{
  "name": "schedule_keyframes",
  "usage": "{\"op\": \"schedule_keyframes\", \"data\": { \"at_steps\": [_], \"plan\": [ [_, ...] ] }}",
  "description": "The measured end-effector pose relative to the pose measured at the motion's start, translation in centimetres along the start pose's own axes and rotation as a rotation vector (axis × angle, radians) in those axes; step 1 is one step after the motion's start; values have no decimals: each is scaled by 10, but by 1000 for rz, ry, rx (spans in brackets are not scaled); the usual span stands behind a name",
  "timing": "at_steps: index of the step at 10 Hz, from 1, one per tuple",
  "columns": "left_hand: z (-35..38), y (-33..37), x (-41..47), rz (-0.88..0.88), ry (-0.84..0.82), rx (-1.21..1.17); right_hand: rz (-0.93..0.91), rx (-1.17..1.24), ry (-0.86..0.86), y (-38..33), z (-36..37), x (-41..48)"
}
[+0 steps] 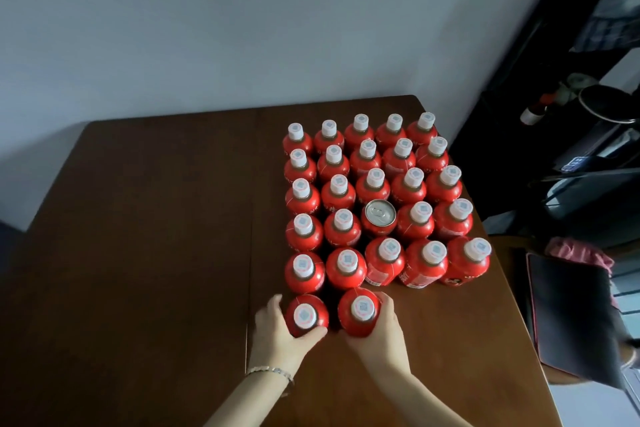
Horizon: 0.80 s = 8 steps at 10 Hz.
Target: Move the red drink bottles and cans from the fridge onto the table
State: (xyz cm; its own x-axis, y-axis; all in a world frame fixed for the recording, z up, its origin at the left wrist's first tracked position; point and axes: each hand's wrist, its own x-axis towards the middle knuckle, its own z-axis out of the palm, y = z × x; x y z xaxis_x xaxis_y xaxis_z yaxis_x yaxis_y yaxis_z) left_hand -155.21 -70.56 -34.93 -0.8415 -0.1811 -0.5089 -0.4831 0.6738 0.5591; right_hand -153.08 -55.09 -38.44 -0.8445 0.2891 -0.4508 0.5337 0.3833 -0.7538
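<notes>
Clearly the main risk lay in the tight packing: the block (pixel 374 198) of red bottles stood cap to cap in 5 rows of 5 on the table (pixel 156 236), with 1 can (pixel 380 215) in the middle of row 4. A nudge from either new bottle as it was pushed home could have tipped a neighbour in row 5, and one toppling could knock over others. Letting go before a base sat flat would have done the same.

The left hand (pixel 277 329) was curled partway around the left bottle (pixel 306 315), fingers on its far side and thumb under its near side, grasping it. The right hand (pixel 384 326) wrapped the right bottle (pixel 360 311) likewise. Both bottles stood upright at the near edge of the block, starting a 6th row just in front of row 5.
</notes>
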Motion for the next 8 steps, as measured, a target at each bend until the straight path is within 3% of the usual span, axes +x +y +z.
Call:
{"op": "schedule_keyframes", "data": {
  "at_steps": [1,3,4,6,7,8],
  "plan": [
    [7,0,0,-208,-158,-414,36,22,22,-2,7,-3],
    [26,-3,3,-214,-113,-429,105,84,99,-4,19,-7],
    [30,-10,6,-193,-140,-415,136,38,50,-7,16,-6],
    [14,-2,2,-191,-213,-197,236,-489,-267,-18,-5,-3],
    [-5,5,-14,-142,-200,48,98,-842,-515,-38,-35,-16],
    [-25,14,-34,-44,-69,240,-45,-1083,-581,-52,-73,-28]
  ]
}}
